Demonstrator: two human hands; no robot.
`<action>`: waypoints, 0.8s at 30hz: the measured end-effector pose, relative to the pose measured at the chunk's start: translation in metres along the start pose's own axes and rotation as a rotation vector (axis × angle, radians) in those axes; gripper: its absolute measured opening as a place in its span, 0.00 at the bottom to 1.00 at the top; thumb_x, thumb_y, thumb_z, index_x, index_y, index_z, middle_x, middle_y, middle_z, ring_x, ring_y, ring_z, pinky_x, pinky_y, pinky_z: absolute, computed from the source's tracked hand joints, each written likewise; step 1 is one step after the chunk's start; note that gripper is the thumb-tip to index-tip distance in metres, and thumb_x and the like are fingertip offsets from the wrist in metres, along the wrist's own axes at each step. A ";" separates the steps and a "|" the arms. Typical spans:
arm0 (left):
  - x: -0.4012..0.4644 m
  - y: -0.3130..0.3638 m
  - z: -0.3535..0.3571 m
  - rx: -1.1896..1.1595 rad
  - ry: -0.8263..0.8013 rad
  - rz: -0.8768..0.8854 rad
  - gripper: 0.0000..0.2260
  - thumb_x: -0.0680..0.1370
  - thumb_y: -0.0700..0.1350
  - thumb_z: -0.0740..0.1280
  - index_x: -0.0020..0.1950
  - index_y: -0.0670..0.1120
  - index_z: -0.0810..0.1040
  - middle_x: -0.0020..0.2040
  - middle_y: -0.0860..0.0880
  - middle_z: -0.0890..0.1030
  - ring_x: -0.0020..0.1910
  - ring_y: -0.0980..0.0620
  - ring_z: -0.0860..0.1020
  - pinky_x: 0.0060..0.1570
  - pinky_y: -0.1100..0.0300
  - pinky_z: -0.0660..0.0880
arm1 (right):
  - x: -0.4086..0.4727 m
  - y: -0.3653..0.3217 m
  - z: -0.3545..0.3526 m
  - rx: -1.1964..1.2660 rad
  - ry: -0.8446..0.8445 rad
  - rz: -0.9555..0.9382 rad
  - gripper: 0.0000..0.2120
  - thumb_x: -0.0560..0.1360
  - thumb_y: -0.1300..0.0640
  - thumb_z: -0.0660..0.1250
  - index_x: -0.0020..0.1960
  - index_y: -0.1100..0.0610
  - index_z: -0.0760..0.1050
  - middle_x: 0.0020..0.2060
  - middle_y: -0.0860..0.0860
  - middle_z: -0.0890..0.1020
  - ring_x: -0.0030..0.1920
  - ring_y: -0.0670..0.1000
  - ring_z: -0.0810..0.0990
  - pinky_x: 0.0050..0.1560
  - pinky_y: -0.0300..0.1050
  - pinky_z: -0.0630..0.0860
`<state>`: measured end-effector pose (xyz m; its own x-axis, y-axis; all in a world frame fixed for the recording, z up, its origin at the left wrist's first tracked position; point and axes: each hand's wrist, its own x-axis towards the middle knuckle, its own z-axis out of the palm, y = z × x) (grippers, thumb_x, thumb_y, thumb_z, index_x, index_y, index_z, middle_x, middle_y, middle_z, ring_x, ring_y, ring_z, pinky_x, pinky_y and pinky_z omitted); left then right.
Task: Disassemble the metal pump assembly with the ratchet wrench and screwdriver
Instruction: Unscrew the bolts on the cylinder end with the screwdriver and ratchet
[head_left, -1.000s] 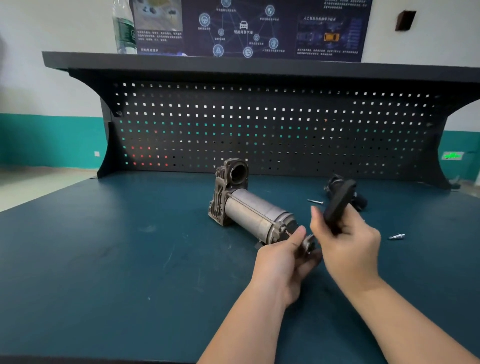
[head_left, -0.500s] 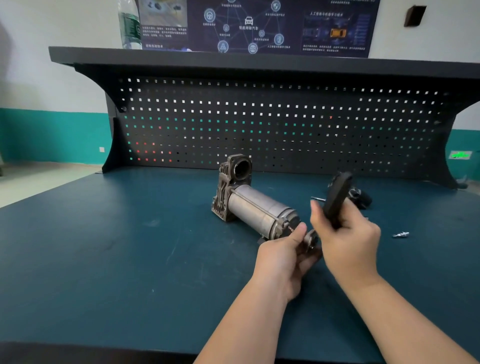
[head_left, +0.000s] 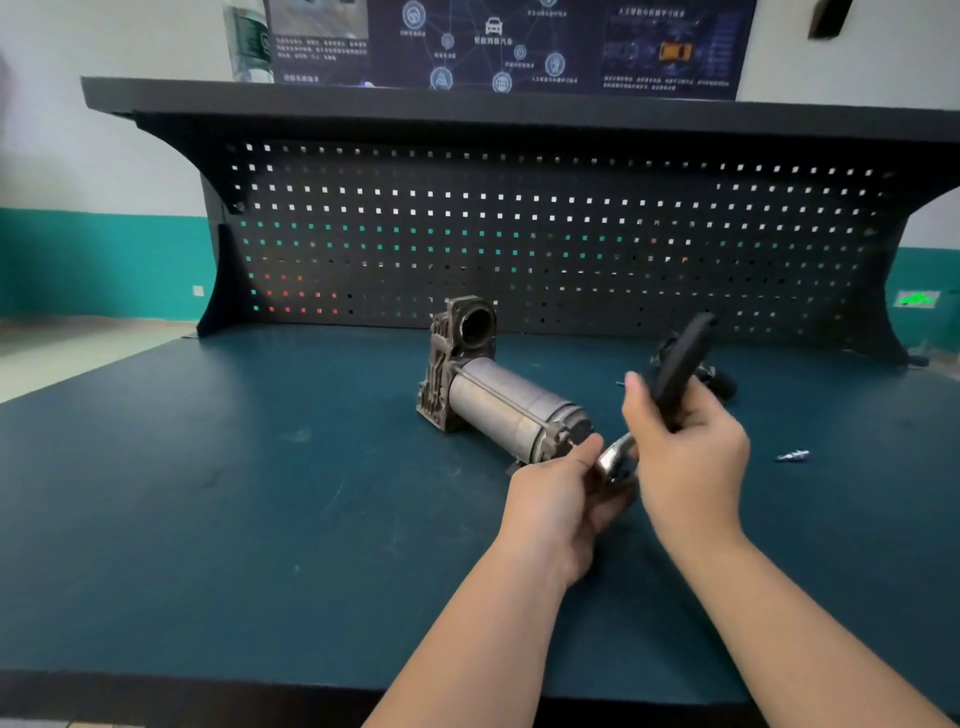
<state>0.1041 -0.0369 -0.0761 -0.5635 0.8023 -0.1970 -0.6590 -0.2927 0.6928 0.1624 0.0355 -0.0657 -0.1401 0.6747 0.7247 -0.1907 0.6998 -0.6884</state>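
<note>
Pump assembly (head_left: 498, 400) on its side near middle of blue bench (head_left: 208, 493), flanged end toward pegboard (head_left: 519, 234), cylinder end toward hands; left hand (head_left: 558, 499) at cylinder end, fingers curled around shiny head of ratchet wrench (head_left: 675, 379); right hand (head_left: 685, 452) gripping black wrench handle, tilted up and away; small loose screw (head_left: 792, 456) on bench at right, well apart; dark part (head_left: 719, 382) behind right hand, unclear.
</note>
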 end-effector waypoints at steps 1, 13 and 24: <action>0.000 0.000 0.000 0.001 0.005 -0.005 0.08 0.76 0.38 0.68 0.51 0.35 0.78 0.45 0.38 0.83 0.39 0.44 0.82 0.34 0.56 0.81 | 0.004 0.000 0.000 0.066 0.036 0.232 0.16 0.72 0.45 0.67 0.32 0.54 0.72 0.20 0.48 0.73 0.21 0.44 0.69 0.25 0.39 0.68; -0.001 -0.002 0.000 0.030 -0.010 0.011 0.10 0.76 0.39 0.69 0.54 0.34 0.78 0.40 0.40 0.83 0.34 0.46 0.82 0.35 0.55 0.81 | -0.002 -0.001 -0.002 0.006 -0.023 0.027 0.14 0.72 0.43 0.66 0.32 0.51 0.72 0.23 0.47 0.76 0.23 0.44 0.70 0.26 0.36 0.68; 0.001 -0.004 -0.001 0.073 -0.038 0.030 0.12 0.75 0.40 0.70 0.54 0.33 0.79 0.44 0.40 0.83 0.37 0.48 0.83 0.35 0.59 0.80 | -0.011 -0.003 -0.003 -0.124 -0.025 -0.374 0.16 0.72 0.48 0.65 0.31 0.56 0.72 0.21 0.49 0.72 0.29 0.52 0.71 0.28 0.35 0.64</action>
<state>0.1051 -0.0354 -0.0797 -0.5623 0.8132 -0.1499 -0.6030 -0.2792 0.7473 0.1674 0.0269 -0.0716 -0.1070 0.3627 0.9258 -0.1143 0.9205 -0.3738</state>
